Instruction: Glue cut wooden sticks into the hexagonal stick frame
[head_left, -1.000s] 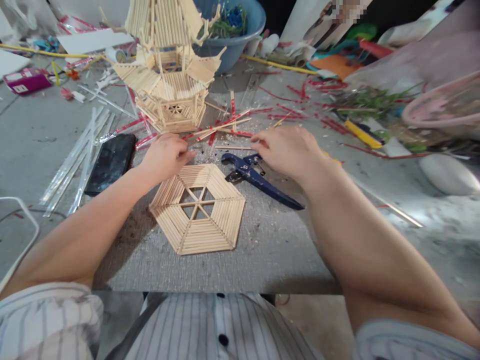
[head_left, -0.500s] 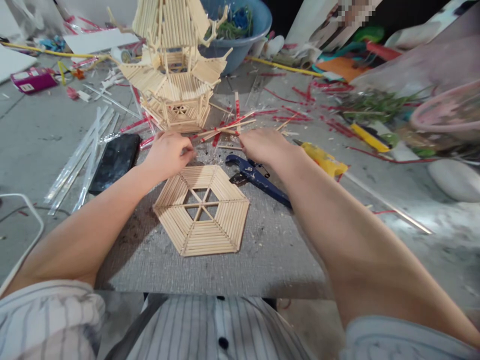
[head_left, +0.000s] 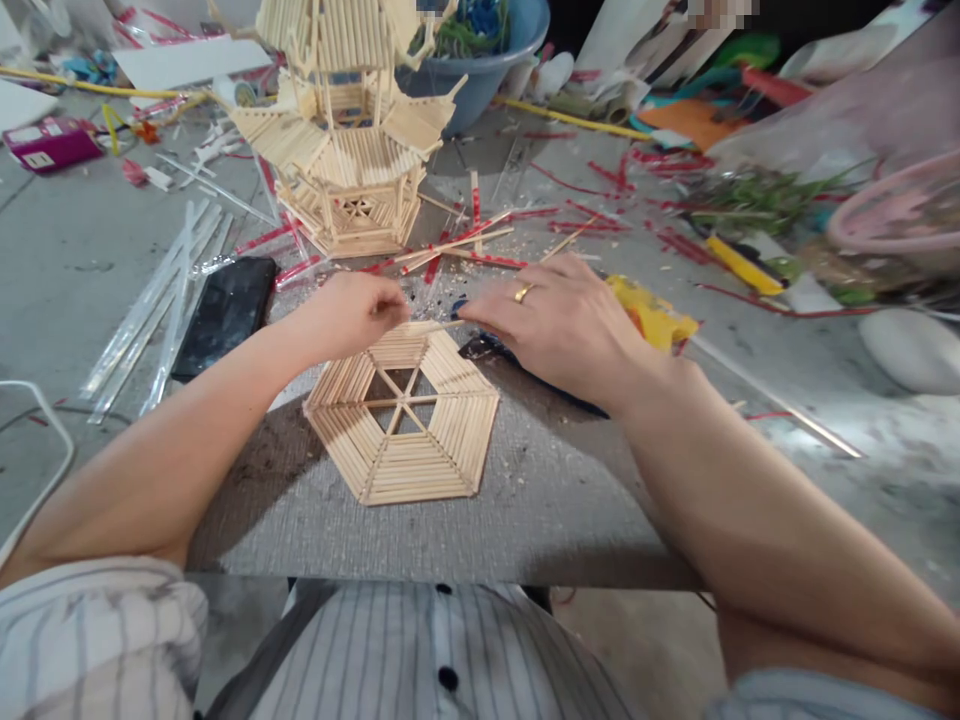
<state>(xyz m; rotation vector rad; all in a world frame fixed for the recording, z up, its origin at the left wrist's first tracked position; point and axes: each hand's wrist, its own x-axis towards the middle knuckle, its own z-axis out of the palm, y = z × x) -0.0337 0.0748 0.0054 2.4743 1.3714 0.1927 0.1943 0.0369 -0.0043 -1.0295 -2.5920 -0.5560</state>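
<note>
A flat hexagonal panel of thin wooden sticks (head_left: 416, 470), with a six-spoked opening in its middle, lies on the grey board in front of me. Over its far edge, my right hand (head_left: 559, 315), a ring on one finger, pinches the end of a short wooden stick (head_left: 442, 325). My left hand (head_left: 356, 312) is curled closed near the stick's other end; what its fingertips hold, if anything, I cannot make out. The dark blue cutter (head_left: 559, 385) is mostly hidden below my right hand. Behind stands a tiered stick-built pavilion (head_left: 352, 160).
Left of my left hand lies a black phone (head_left: 225, 315) beside clear plastic strips (head_left: 150, 310). Loose sticks and red-marked strips (head_left: 457, 250) litter the area beyond my hands. A yellow-handled tool (head_left: 652, 312) lies at right, and a blue basin (head_left: 480, 85) stands behind.
My right hand has come back from the loose sticks toward the panel with a short stick, now covering much of the cutter. My left hand has shifted slightly right.
</note>
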